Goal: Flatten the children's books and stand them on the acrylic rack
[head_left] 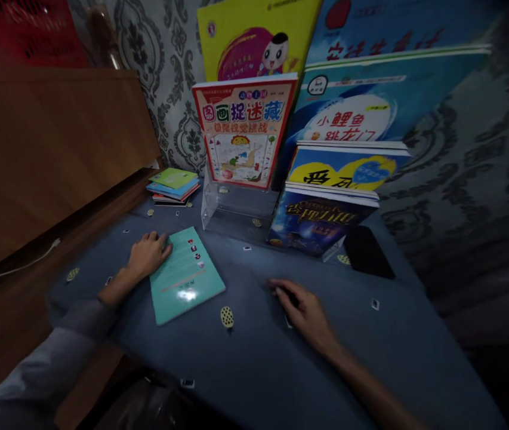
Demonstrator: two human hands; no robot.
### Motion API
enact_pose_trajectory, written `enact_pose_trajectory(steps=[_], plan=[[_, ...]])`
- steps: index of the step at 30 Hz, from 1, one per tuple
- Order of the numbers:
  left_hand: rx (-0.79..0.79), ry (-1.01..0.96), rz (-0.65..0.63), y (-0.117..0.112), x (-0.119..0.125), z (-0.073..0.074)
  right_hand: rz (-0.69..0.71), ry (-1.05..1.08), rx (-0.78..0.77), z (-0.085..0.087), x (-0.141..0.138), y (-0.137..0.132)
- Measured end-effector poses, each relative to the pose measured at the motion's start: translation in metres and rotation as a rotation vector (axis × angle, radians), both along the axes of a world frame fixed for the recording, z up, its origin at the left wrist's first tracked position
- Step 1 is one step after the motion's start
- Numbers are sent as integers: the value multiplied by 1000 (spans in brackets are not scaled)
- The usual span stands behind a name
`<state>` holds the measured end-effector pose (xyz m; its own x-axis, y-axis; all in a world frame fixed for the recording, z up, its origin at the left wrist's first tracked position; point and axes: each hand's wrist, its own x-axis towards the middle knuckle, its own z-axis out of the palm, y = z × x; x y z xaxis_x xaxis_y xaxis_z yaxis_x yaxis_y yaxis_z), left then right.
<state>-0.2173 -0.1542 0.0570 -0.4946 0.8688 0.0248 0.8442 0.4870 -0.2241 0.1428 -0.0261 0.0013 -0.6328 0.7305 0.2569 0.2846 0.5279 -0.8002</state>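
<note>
A teal book (187, 278) with small pictures and print on its cover lies flat on the cloth-covered table. My left hand (149, 255) rests over its upper left edge, with the fingers laid loosely on the cover rather than wrapped around it. To the right of the book, my right hand (301, 310) hovers at or just above the cloth. Its fingers point left, slightly bent, with a gap between thumb and forefinger and no object visible in them. Whether it touches the cloth I cannot tell.
A clear stand (212, 206) holds a red-bordered picture book (245, 134). Dark blue books (319, 218) and several larger ones rise beside it. A small stack of books (173, 186) sits at the back left, near a wooden panel (57, 149). A black flat object (369, 252) lies right.
</note>
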Motion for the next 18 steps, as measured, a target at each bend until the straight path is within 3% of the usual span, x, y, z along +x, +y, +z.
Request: enact_pose_trajectory(steps=[5,10,14,18], plan=[[-123,8,-67,-6,60,10,-40,-28,120,9,3,-5],[-191,-102,-164,-2,112,14,-90,-82,255,1,14,-8],[-145,-86,-230,4,127,12,-137,-160,290,-9,26,-11],[27,-7,-391,15,119,-3,-128,-172,274,-13,33,-14]])
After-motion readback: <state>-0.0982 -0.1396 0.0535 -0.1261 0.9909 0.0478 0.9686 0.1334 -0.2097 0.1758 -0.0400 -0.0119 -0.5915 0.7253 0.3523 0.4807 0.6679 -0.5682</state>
